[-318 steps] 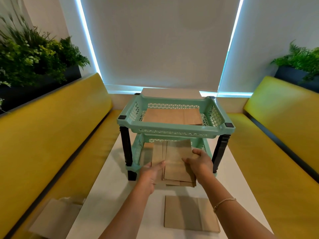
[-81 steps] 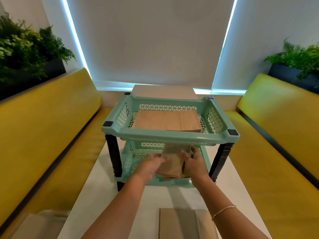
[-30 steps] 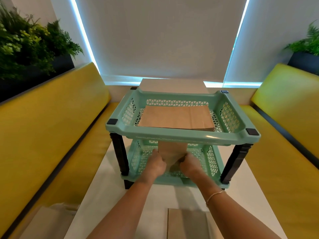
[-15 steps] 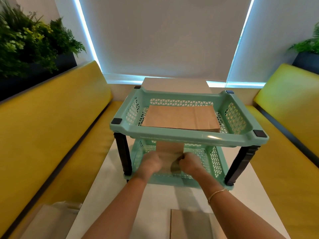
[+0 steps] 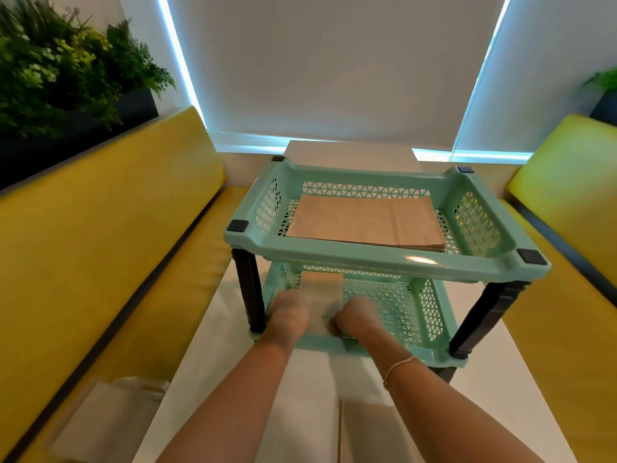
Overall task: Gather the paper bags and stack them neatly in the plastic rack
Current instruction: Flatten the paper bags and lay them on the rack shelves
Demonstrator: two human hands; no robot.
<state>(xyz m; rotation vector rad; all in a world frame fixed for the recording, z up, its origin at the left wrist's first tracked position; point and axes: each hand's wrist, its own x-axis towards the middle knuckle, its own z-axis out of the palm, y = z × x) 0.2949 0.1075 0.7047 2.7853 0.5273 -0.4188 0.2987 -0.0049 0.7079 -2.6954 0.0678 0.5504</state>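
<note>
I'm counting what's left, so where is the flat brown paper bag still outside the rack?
In the head view the flat brown paper bag lies on the white table, bottom centre, near the right forearm.

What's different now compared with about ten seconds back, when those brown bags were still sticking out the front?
Both hands, left hand and right hand, have pushed the held paper bags deeper into the lower tier of the plastic rack, standing them more upright. They still grip them. The stack in the top tier, the bag on the table and those on the bench stayed put.
</note>
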